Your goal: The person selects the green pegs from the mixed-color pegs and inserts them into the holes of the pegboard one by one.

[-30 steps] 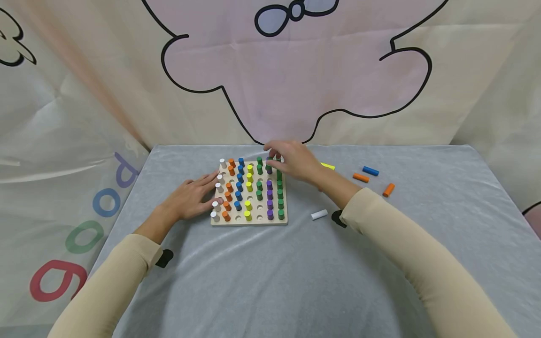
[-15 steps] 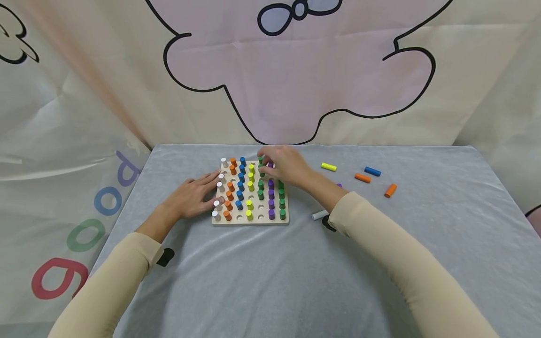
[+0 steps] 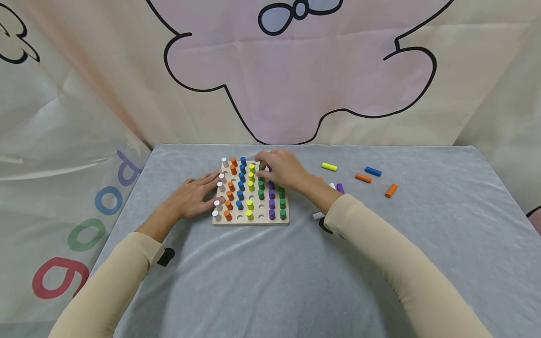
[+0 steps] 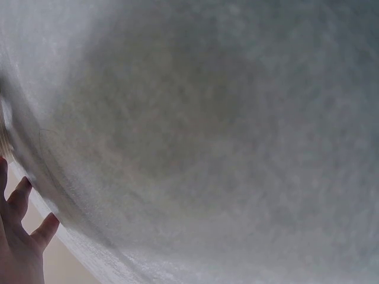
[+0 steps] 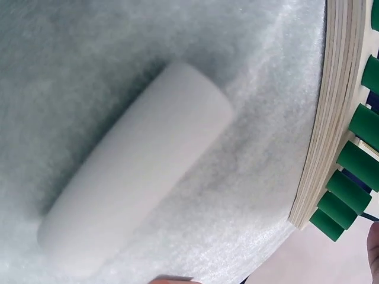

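Observation:
A pegboard stands on the cloth with columns of white, orange, blue, yellow, green and purple pegs, and some holes between them show bare. The left hand rests along its left edge, fingers spread and mostly straight beside the white pegs; in the left wrist view its fingers are spread too. Over the back right part of the board, the right hand pinches a green peg between thumb and fingers; the hand covers part of that peg and its neighbours. Green pegs line the board's edge in the right wrist view.
Loose pegs lie right of the board: yellow, blue, orange, another orange and purple. A white peg lies below the right wrist. The grey cloth covers the table up to the backdrop.
The right hand has moved left and slightly toward the near side, from the purple and right-hand green columns to the other green column. The left hand stays at the board's edge.

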`<state>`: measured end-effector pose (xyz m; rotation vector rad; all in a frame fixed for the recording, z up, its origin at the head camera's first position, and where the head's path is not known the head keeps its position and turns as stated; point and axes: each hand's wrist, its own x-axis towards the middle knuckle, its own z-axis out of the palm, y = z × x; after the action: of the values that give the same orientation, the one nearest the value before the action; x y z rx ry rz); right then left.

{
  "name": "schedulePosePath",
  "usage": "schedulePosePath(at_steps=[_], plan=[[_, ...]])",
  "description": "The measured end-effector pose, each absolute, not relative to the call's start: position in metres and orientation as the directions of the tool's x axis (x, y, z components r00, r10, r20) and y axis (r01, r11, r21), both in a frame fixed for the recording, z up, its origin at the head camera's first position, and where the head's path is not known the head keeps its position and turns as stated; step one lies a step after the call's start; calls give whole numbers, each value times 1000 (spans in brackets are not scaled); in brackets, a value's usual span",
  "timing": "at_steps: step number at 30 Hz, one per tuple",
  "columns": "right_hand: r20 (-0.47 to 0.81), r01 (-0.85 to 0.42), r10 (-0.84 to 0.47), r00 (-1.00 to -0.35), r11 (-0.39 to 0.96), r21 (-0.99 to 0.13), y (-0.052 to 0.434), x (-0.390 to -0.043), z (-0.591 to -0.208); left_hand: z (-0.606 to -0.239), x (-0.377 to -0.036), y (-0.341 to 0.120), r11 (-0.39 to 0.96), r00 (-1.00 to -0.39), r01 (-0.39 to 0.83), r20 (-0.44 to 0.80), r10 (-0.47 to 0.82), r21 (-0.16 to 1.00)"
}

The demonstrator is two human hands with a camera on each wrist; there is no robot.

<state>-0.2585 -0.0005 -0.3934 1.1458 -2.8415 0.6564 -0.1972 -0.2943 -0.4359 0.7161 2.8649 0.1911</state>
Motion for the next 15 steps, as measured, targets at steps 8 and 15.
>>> schedulePosePath(at_steps=[8, 15], plan=[[161, -664, -660, -734, 646, -376, -1, -259, -396, -437, -198, -294, 877, -867, 450, -152, 474, 172], [159, -672, -671, -724, 636, -380, 0, -259, -397, -436, -198, -294, 877, -868, 448, -151, 474, 176]])
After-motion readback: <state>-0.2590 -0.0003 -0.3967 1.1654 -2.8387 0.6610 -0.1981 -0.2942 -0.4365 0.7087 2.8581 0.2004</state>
